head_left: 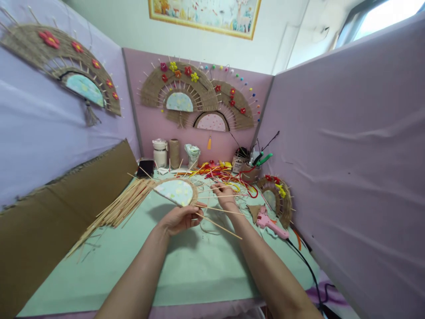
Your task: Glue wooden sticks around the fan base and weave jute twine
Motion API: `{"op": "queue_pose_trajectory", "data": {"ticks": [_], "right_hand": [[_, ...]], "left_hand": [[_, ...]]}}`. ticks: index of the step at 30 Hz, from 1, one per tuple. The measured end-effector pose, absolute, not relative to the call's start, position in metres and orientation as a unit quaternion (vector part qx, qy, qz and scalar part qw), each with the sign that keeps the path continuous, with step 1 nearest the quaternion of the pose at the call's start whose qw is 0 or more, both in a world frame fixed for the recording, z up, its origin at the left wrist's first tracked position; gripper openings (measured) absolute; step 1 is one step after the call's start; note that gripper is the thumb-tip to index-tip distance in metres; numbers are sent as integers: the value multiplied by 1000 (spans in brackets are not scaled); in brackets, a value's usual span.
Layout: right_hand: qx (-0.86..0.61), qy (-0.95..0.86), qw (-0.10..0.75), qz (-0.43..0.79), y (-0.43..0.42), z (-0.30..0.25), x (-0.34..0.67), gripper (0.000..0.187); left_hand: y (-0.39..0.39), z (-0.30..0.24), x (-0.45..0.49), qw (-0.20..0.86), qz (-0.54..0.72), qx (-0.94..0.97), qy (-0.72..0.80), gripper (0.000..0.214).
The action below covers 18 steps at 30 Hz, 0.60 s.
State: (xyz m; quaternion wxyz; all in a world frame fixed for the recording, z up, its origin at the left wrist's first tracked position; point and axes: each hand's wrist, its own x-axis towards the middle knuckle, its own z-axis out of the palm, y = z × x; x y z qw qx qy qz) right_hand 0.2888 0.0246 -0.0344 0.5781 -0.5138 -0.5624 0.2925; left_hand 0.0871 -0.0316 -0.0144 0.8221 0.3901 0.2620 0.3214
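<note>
My left hand [182,219] grips the lower edge of a half-round fan [176,191]. The fan has a pale, flower-patterned face, a woven twine rim and thin wooden sticks fanning out from it. It is held tilted above the table, sticks toward the right. My right hand [224,195] is among the sticks on the right side, its fingers pinched together. What lies between those fingertips is too small to make out. Loose strands of twine [209,228] lie under the fan.
A pile of thin sticks [119,206] lies left, beside a cardboard sheet [79,204]. Red and yellow pipe cleaners [222,172] are behind my hands. At right are a pink glue gun [270,223] with black cord and a small finished fan [279,199]. Jars [160,153] and tool cups stand behind.
</note>
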Motion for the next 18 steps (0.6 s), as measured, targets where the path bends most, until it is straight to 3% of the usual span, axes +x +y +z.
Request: {"op": "queue_pose_trajectory", "data": {"ticks": [7,18], "right_hand": [[-493,-441,670,337,26,-52,266,29],[-486,-484,631,363,21,-63,273,32]], "left_hand": [[-34,-13,94,810,338,385,286,23],[-39,-16,105,804,334,392,296,18]]}}
